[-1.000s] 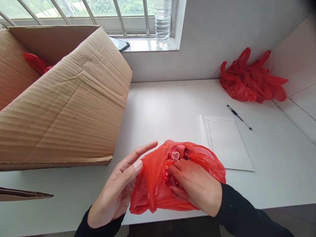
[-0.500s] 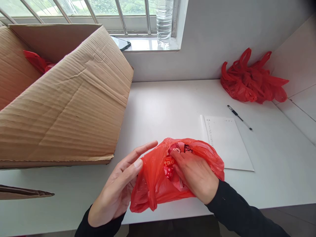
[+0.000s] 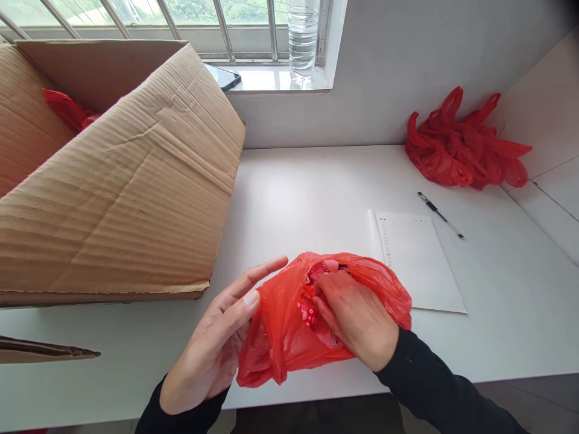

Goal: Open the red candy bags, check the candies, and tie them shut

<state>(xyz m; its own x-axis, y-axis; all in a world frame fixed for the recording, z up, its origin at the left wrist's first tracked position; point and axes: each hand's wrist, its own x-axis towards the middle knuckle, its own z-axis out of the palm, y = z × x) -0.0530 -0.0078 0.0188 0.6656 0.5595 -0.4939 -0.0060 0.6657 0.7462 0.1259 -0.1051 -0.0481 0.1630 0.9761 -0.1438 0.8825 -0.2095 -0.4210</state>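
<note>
A red plastic bag (image 3: 294, 337) lies at the table's front edge with its mouth open upward. Inside it show red and pink printed wrappers (image 3: 308, 314), partly covered by my right hand. My right hand (image 3: 355, 313) reaches into the mouth from the right, its fingers curled down among the wrappers. Its fingertips are hidden, so what they pinch cannot be made out. On the bag's left side my left hand (image 3: 226, 337) is open, thumb and forefinger apart, the thumb against the plastic.
A large open cardboard box (image 3: 122, 199) stands at the left with red plastic (image 3: 67, 110) inside. At the right lie a notebook (image 3: 418, 265), a pen (image 3: 439, 215) and bunched red bags (image 3: 465, 144). A water bottle (image 3: 303, 39) and a phone (image 3: 224, 77) sit on the windowsill.
The fingers of my right hand have curled further down into the wrappers, covering more of the orange-lettered one. My left hand and the bag stay almost where they were.
</note>
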